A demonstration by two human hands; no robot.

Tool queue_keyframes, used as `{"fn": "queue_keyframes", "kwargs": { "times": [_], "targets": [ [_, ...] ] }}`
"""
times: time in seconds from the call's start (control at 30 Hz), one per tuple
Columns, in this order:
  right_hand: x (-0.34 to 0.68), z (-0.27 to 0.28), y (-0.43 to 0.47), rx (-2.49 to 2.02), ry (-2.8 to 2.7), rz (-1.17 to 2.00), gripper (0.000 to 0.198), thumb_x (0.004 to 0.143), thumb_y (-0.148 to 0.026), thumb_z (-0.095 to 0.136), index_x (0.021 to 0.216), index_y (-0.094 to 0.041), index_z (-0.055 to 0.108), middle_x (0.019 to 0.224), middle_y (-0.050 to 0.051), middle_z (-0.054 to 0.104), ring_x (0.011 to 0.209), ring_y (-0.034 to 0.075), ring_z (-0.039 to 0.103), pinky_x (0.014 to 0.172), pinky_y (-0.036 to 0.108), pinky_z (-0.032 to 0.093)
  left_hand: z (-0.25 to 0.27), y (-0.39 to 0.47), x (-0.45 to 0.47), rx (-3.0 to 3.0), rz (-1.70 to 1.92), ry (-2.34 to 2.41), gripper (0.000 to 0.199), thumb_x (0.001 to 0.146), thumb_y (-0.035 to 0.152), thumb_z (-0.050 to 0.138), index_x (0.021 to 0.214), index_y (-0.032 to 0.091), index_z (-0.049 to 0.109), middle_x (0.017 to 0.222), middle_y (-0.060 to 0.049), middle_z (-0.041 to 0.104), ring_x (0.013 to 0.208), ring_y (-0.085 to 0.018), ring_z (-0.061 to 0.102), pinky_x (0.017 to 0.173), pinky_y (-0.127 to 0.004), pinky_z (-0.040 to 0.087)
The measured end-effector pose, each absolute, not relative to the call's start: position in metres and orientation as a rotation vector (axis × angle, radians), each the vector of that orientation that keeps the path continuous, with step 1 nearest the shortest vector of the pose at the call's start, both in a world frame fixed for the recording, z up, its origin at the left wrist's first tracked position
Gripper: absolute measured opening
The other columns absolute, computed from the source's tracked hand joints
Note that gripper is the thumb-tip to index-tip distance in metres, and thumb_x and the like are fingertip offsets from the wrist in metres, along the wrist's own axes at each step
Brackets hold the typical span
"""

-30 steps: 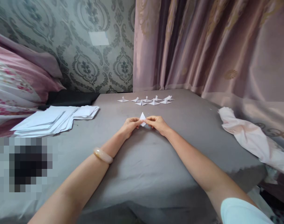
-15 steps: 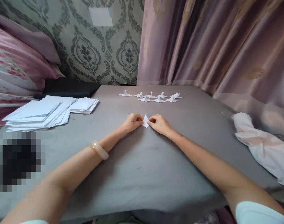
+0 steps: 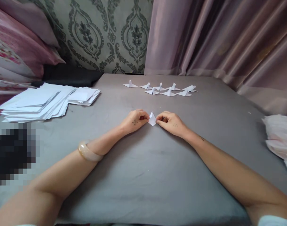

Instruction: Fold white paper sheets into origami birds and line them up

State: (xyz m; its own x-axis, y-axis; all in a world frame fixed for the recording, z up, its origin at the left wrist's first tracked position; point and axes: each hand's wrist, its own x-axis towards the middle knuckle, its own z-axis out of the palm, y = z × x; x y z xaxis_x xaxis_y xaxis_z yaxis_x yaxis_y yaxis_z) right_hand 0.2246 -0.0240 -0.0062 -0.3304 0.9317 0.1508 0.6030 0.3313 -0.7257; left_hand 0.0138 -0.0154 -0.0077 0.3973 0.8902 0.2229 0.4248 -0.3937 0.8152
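A small white folded paper point(image 3: 152, 120), kite-shaped with a raised pointed tip, is between my hands over the grey cloth. My left hand point(image 3: 136, 121) pinches its left corner between thumb and fingers. On the other side, my right hand point(image 3: 171, 122) pinches the right corner the same way. Farther back stand several folded white paper figures point(image 3: 170, 92) with spread points and upright middles, in two loose rows.
Stacks of white paper sheets point(image 3: 35, 102) lie at the left, by a dark folded cloth point(image 3: 70, 75). A blurred dark patch point(image 3: 13, 150) is at the near left. White crumpled fabric point(image 3: 278, 135) lies on the right. Curtains point(image 3: 192, 37) hang behind the grey-covered table point(image 3: 143, 175).
The head view has tilted down and come closer. Both hands still pinch the paper's corners; its upper point now shows a fold standing up.
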Motion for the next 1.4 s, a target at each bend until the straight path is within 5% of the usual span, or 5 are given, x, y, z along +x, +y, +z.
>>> {"fn": "queue_keyframes", "kwargs": {
  "times": [0.3, 0.5, 0.67, 0.9, 1.4],
  "targets": [
    [0.226, -0.001, -0.038, -1.195, -2.247, 0.557, 0.027, 0.078, -0.013, 0.05, 0.09, -0.021, 0.072, 0.091, 0.004, 0.064, 0.063, 0.012, 0.053, 0.066, 0.028, 0.042, 0.003, -0.028, 0.007, 2.414, 0.601, 1.009, 0.032, 0.074, 0.011, 0.052, 0.093, 0.023, 0.074, 0.095, -0.009, 0.063, 0.088, -0.023, 0.055, 0.067, -0.028, 0.038],
    [0.216, -0.002, -0.038, -1.396, -2.106, 0.537, 0.021, 0.083, -0.031, 0.059, 0.066, -0.021, 0.067, 0.08, 0.003, 0.063, 0.066, 0.013, 0.054, 0.064, 0.029, 0.04, 0.009, -0.029, 0.011, 2.379, 0.602, 1.091, 0.019, 0.08, 0.022, 0.054, 0.074, 0.018, 0.072, 0.084, -0.008, 0.061, 0.073, -0.018, 0.053, 0.061, -0.028, 0.034],
    [0.215, -0.004, -0.034, -1.511, -2.08, 0.535, 0.011, 0.079, -0.032, 0.064, 0.082, -0.022, 0.066, 0.086, 0.001, 0.062, 0.069, 0.013, 0.055, 0.066, 0.028, 0.041, 0.004, -0.016, 0.012, 1.989, 0.645, 1.306, 0.022, 0.082, 0.037, 0.06, 0.084, 0.017, 0.069, 0.081, -0.004, 0.058, 0.069, -0.014, 0.051, 0.065, -0.027, 0.04],
    [0.214, -0.005, -0.04, -1.558, -2.047, 0.57, 0.027, 0.08, -0.031, 0.062, 0.106, -0.023, 0.061, 0.104, 0.005, 0.063, 0.072, 0.014, 0.058, 0.069, 0.03, 0.044, -0.005, -0.016, 0.017, 1.97, 0.659, 1.332, 0.02, 0.075, 0.034, 0.067, 0.084, 0.016, 0.068, 0.097, -0.007, 0.055, 0.079, -0.016, 0.052, 0.074, -0.031, 0.045],
    [0.217, 0.001, -0.037, -1.423, -1.561, 1.131, 0.041, 0.075, -0.031, 0.068, 0.112, -0.018, 0.058, 0.1, 0.005, 0.066, 0.05, 0.004, 0.047, 0.053, 0.025, 0.042, 0.008, -0.025, 0.023, 1.386, 0.893, 1.048, 0.025, 0.069, 0.035, 0.076, 0.076, 0.014, 0.063, 0.069, 0.0, 0.06, 0.061, -0.009, 0.051, 0.058, -0.021, 0.038]
  ]
}}
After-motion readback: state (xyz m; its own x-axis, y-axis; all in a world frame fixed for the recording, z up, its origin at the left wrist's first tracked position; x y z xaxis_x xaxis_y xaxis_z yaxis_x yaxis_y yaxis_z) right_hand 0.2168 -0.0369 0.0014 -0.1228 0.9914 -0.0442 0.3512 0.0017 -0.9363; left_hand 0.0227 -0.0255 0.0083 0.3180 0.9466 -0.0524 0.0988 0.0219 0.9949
